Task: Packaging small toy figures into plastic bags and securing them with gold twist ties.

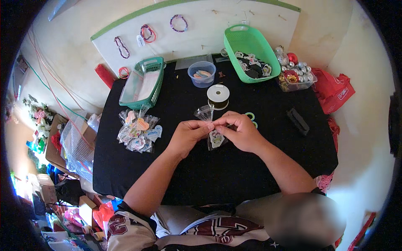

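Observation:
My left hand [193, 135] and my right hand [240, 130] meet at the middle of the black-covered table, both pinching the gathered neck of a small clear plastic bag [216, 140]. A sticker-like piece with a printed figure shows inside the bag, below my fingers, and its clear top fans out above them. Just beyond my hands stands a white spool [218, 92] wound with dark ribbon or cord. Green-handled scissors [250, 116] lie partly hidden behind my right hand. Left of my left hand is a pile of filled clear bags [138, 131], some with heart-shaped tags.
At the back are a teal basket [158, 80] with clear bags, a round plastic tub [201, 82], a green basket [230, 53] with black and printed pieces, and a container of baubles [296, 87]. A black brush-like object [297, 121] lies right. Bracelets [178, 23] hang on a white board [201, 28].

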{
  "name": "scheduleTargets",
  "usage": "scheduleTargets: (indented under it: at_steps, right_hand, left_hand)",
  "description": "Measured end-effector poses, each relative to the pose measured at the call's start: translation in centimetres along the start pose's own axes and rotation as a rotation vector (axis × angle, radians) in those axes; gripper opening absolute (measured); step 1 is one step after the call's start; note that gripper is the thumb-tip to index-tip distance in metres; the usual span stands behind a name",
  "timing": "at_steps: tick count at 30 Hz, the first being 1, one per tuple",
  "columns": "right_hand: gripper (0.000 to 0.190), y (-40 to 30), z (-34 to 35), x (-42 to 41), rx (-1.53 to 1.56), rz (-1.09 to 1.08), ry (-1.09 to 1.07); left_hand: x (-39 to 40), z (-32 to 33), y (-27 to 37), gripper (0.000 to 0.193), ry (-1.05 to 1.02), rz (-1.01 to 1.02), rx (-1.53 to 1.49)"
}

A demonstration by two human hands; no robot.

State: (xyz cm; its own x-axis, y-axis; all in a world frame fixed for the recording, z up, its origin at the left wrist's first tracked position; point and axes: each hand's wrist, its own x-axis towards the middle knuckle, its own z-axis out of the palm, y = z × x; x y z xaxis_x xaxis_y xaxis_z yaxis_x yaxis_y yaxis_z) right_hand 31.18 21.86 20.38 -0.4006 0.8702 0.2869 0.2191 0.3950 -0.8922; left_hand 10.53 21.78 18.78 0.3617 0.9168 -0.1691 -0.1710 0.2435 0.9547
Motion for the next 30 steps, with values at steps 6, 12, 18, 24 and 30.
scheduleTargets:
  at_steps: [6,12,18,24,30]
  right_hand:
    - [0.013,-0.7,0.3,-0.3,0.122,0.099,0.069]
    - [0.014,-0.4,-0.4,0.4,0.338,0.136,0.180]
    - [0.015,-0.4,0.2,0.1,0.332,0.057,0.069]
    - [0.012,0.1,0.3,0.0,0.198,-0.078,0.176]
    - [0.011,0.7,0.3,0.0,0.231,-0.063,0.229]
  left_hand:
    - [0.1,0.3,0.5,0.024,0.053,-0.053,-0.043]
    - [-0.1,0.7,1.2,0.021,-0.035,-0.035,-0.026]
    - [-0.9,1.5,1.3,0.017,-0.125,0.007,0.148]
    - [-1.0,2.0,0.8,0.017,-0.186,0.033,0.168]
    - [-1.0,1.8,0.6,0.020,-0.220,0.026,0.211]
